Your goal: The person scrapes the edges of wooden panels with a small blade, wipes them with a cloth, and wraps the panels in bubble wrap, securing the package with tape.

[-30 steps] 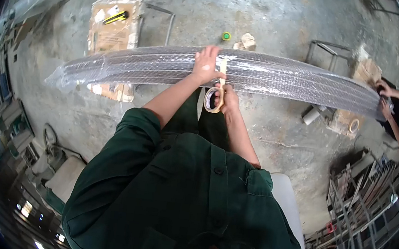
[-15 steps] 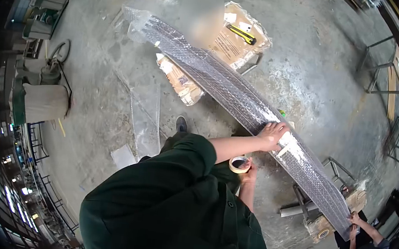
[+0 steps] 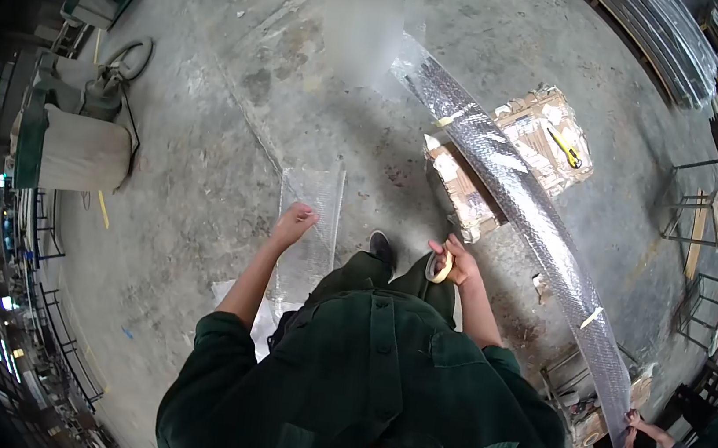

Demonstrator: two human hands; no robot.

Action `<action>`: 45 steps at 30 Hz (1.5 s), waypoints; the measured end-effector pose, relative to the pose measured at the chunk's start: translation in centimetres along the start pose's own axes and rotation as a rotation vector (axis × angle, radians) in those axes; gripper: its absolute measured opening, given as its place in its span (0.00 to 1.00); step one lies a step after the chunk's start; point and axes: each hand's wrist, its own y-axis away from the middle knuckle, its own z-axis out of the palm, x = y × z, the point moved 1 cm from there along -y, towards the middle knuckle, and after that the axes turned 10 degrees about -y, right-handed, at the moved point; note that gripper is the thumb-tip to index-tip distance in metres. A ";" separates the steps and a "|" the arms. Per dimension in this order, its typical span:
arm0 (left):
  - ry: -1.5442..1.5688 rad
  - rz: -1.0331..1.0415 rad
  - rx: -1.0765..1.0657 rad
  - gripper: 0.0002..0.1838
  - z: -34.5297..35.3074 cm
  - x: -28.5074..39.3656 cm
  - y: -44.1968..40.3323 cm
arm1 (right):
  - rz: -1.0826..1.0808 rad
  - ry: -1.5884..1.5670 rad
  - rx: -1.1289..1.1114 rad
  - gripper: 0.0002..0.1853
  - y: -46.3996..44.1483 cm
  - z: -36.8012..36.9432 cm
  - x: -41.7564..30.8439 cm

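My right hand (image 3: 459, 264) is closed around a roll of tape (image 3: 440, 267), held in front of my right thigh. Out to the left, my left hand (image 3: 295, 221) has its fingers curled together above a sheet of bubble wrap (image 3: 310, 249) on the floor; whatever may be in them is too small to make out. A long piece wrapped in bubble wrap (image 3: 537, 213) runs diagonally across the right side, apart from both hands. Short strips of tape (image 3: 591, 318) stick to its wrap. Another person's hands (image 3: 635, 425) hold its lower right end.
Cardboard-covered supports (image 3: 467, 196) bear the long piece. A yellow and black utility knife (image 3: 572, 156) lies on the cardboard beyond it. Metal frames (image 3: 693, 205) stand at the right, a grey-beige sack (image 3: 84, 148) at the left. Long wrapped bars (image 3: 664, 37) lie at the upper right.
My left hand has come off the wrapped piece and swung left, over the floor sheet. My right hand still holds the tape roll. My view has shifted, so the piece appears farther right.
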 end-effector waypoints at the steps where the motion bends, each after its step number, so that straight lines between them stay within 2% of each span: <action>1: 0.051 -0.027 0.020 0.23 -2.4 -1.6 -0.9 | -0.017 0.062 -0.111 0.30 -1.3 2.8 0.1; 3: 0.162 -0.080 0.054 0.23 -5.6 -3.3 -3.5 | -0.004 0.160 -0.246 0.27 -3.0 7.8 -0.1; 4: 0.224 -0.061 0.050 0.22 -6.6 -2.7 -4.8 | -0.003 0.179 -0.227 0.25 -3.6 10.0 -0.3; 8: 0.352 0.116 -0.046 0.20 -10.6 5.6 -12.7 | -0.020 0.042 -0.167 0.21 -6.5 15.2 -2.1; 9: 0.358 0.198 -0.102 0.20 -10.9 8.5 -15.6 | 0.000 -0.023 -0.210 0.21 -8.4 15.1 -2.7; 11: 0.336 0.285 -0.231 0.21 -12.4 15.7 -20.3 | -0.081 -0.077 -0.101 0.18 -11.5 15.6 -3.8; 12: 0.311 0.368 -0.297 0.21 -12.3 19.3 -23.1 | -0.117 -0.161 -0.144 0.18 -13.2 15.7 -4.4; 13: 0.279 0.427 -0.347 0.21 -11.9 22.7 -25.9 | -0.149 -0.174 -0.392 0.21 -16.3 14.8 -5.3; 15: 0.221 0.572 -0.450 0.22 -9.5 28.4 -32.4 | -0.239 -0.321 -0.031 0.27 -17.3 17.5 -6.8; 16: 0.191 0.647 -0.502 0.23 -7.7 30.0 -35.9 | -0.411 -0.430 0.031 0.30 -17.8 19.0 -7.5; 17: 0.151 0.679 -0.561 0.24 -6.8 30.6 -37.7 | -0.334 -0.610 0.024 0.29 -17.9 20.0 -7.8; 20: -0.152 0.705 -0.783 0.29 -4.2 37.1 -40.9 | -0.377 -0.726 0.041 0.22 -20.3 20.9 -8.2; 21: -0.195 0.713 -0.804 0.31 -3.3 38.2 -42.2 | -0.478 -0.714 0.030 0.21 -20.4 21.4 -8.3; 23: -0.291 0.738 -0.851 0.34 -0.7 38.8 -44.9 | -0.495 -0.804 0.081 0.20 -20.8 22.0 -8.4; 26: -0.471 0.725 -0.972 0.50 3.3 38.6 -48.8 | -0.573 -0.835 0.229 0.19 -22.4 22.2 -8.4; 29: -0.703 0.748 -1.095 0.58 6.5 38.3 -51.2 | -0.614 -0.810 0.339 0.24 -24.8 22.0 -7.8; 30: -0.756 0.763 -1.127 0.59 7.4 37.7 -52.0 | -0.632 -0.792 0.280 0.26 -24.8 22.2 -7.6; 33: -0.914 0.705 -1.276 0.63 8.7 36.7 -53.9 | -0.903 -1.106 0.123 0.28 -25.2 25.7 -7.7; 34: -0.967 0.673 -1.334 0.64 8.8 36.7 -54.2 | -0.942 -1.134 0.139 0.27 -25.8 26.5 -7.6; 37: -0.940 0.380 -1.728 0.59 11.1 31.3 -58.4 | -1.029 -1.153 0.112 0.27 -28.7 30.5 -7.0; 39: -1.139 0.294 -1.868 0.55 9.1 32.1 -59.5 | -0.899 -1.237 0.223 0.30 -35.0 31.9 -4.8; 40: -1.254 0.220 -1.929 0.53 7.2 32.3 -59.8 | -0.965 -1.179 0.182 0.29 -35.6 35.6 -4.3; 41: -1.231 0.251 -1.781 0.46 5.2 31.5 -60.7 | -1.027 -1.127 0.132 0.28 -35.2 38.8 -4.8; 42: -1.102 0.060 -1.888 0.41 2.3 33.0 -60.1 | -0.899 -1.159 0.003 0.26 -36.3 41.0 -4.0; 43: -1.256 0.168 -1.816 0.37 2.1 30.0 -63.7 | -0.765 -1.199 -0.142 0.24 -37.6 43.8 -2.7; 44: -1.042 0.309 -2.116 0.34 0.0 28.8 -66.0 | -0.776 -1.107 -0.141 0.23 -37.6 47.8 -2.7; 45: -1.155 0.118 -2.092 0.28 -3.4 29.9 -65.6 | -0.805 -1.001 -0.133 0.23 -36.9 50.6 -3.3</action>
